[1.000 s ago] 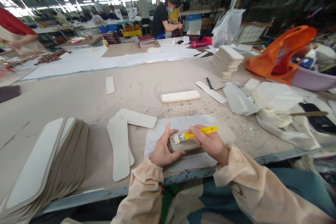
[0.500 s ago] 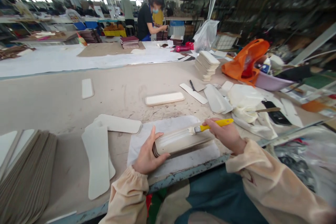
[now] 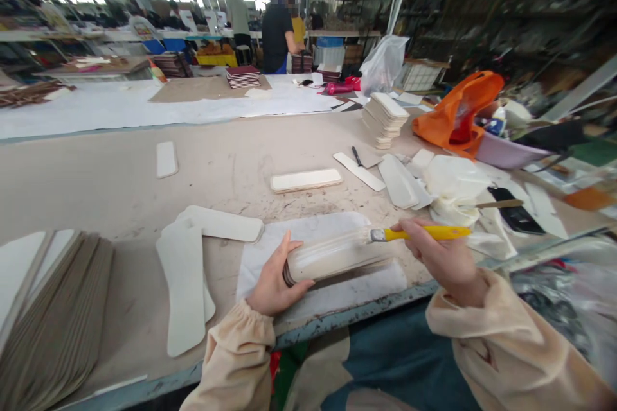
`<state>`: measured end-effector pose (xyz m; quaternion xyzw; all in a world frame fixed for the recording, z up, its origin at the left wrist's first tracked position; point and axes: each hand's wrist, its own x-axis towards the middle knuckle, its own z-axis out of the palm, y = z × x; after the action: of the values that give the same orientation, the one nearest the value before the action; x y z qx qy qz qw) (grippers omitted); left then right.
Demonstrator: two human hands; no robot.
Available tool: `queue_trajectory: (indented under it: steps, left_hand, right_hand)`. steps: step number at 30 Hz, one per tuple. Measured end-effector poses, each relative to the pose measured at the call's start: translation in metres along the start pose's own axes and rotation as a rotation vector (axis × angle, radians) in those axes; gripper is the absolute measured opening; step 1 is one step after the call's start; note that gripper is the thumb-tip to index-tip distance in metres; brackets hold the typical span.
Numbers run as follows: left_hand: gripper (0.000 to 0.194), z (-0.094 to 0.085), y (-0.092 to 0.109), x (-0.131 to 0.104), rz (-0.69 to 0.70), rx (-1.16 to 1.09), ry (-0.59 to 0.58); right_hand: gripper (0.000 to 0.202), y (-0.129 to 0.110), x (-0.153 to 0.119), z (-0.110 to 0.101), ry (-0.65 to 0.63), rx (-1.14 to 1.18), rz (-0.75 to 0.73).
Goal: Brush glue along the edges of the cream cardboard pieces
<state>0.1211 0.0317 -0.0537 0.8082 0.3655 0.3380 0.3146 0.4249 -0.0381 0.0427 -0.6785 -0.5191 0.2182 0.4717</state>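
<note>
My left hand (image 3: 279, 276) grips the near-left end of a stack of long rounded boards (image 3: 328, 257), thumb in front and fingers behind. The top board has wet, glossy streaks along it. In my right hand (image 3: 441, 257) is a paintbrush (image 3: 427, 233) with a yellow handle, its bristles at the far-right end of the top board and blurred. The stack rests on a white sheet (image 3: 250, 263) near the table's front edge. To the left lie loose white boards (image 3: 183, 289), overlapping one another.
A tall pile of grey-brown boards (image 3: 62, 308) fills the left front. Farther back are a short board pile (image 3: 306, 180), a taller pile (image 3: 385, 119) and a black-handled tool (image 3: 357, 156). On the right sit a white plastic-lined container (image 3: 456, 189), a phone (image 3: 515, 210) and an orange bag (image 3: 457, 109). A co-worker (image 3: 278, 35) stands behind.
My right hand has drawn the brush rightward along the top board to its far end. My left hand keeps its hold. The co-worker has straightened and turned away.
</note>
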Motion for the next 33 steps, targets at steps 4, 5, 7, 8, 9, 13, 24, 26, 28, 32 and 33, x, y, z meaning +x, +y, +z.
queue_trajectory:
  steps: [4, 5, 7, 8, 9, 13, 24, 26, 28, 32, 33]
  left_hand:
    - [0.107, 0.001, -0.004, 0.0, 0.031, -0.018, -0.001]
    - [0.108, 0.002, -0.004, 0.0, 0.036, -0.019, 0.001]
    - [0.109, 0.002, -0.004, 0.0, 0.043, -0.026, 0.002]
    - [0.109, 0.002, -0.004, -0.001, 0.042, -0.029, 0.0]
    - [0.108, 0.001, -0.003, -0.001, 0.039, -0.03, 0.001]
    - [0.106, 0.0, 0.0, -0.001, 0.01, -0.009, -0.01]
    - [0.096, -0.002, 0.003, 0.001, 0.004, 0.089, 0.002]
    - [0.088, -0.003, 0.004, 0.001, 0.006, 0.111, 0.002]
    - [0.08, -0.003, 0.003, 0.001, 0.017, 0.138, 0.006]
    - [0.073, -0.002, -0.001, 0.0, 0.026, 0.187, 0.008]
    - [0.073, -0.002, -0.002, 0.0, 0.022, 0.199, 0.004]
  right_hand:
    - [0.049, -0.021, -0.022, 0.048, -0.203, 0.318, 0.11]
    - [0.05, -0.024, -0.025, 0.06, -0.251, 0.334, 0.104]
    - [0.05, -0.025, -0.029, 0.081, -0.328, 0.338, 0.081]
    - [0.049, -0.023, -0.03, 0.088, -0.355, 0.333, 0.07]
    - [0.048, -0.021, -0.03, 0.094, -0.371, 0.327, 0.061]
    - [0.042, -0.009, -0.03, 0.098, -0.395, 0.257, 0.032]
    - [0.045, 0.013, -0.015, 0.03, -0.243, 0.06, 0.09]
    - [0.045, 0.021, -0.012, 0.014, -0.2, 0.022, 0.12]
    - [0.046, 0.027, -0.009, -0.001, -0.155, -0.02, 0.144]
    - [0.049, 0.036, -0.004, -0.022, -0.074, -0.056, 0.174]
    - [0.049, 0.037, -0.002, -0.026, -0.063, -0.062, 0.171]
